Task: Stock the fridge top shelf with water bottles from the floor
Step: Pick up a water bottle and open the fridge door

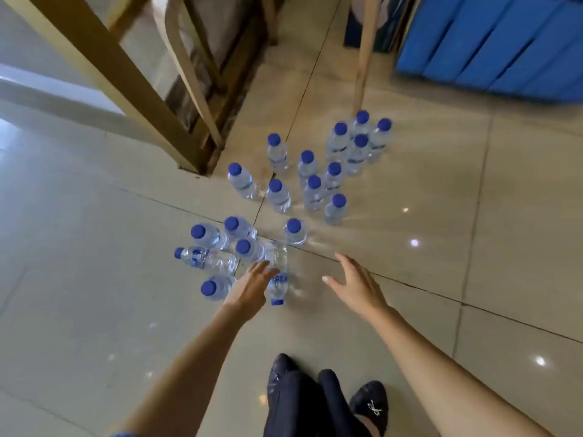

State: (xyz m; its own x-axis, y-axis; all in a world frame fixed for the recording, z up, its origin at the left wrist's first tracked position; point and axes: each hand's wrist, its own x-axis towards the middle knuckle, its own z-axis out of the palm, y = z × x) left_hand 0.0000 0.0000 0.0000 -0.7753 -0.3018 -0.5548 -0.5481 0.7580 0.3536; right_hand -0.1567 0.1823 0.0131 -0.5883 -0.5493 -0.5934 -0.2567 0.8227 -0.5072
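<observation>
Several clear water bottles with blue caps stand on the tiled floor; a far cluster (339, 159) is upright and a nearer group (239, 238) sits closer to me. Two bottles lie on their sides: one (206, 259) at the left, and another (277, 280) with its cap toward me. My left hand (252, 287) reaches down with its fingers extended, touching the side of that fallen bottle. My right hand (355, 283) hovers open to the right of it, fingers spread, holding nothing. The fridge is not in view.
A wooden chair frame (132, 80) stands at the upper left, one leg ending by the bottles. A thin wooden leg (362, 61) rises behind the far cluster. Blue crates (504, 42) fill the top right. My feet in dark shoes (367, 402) are at the bottom.
</observation>
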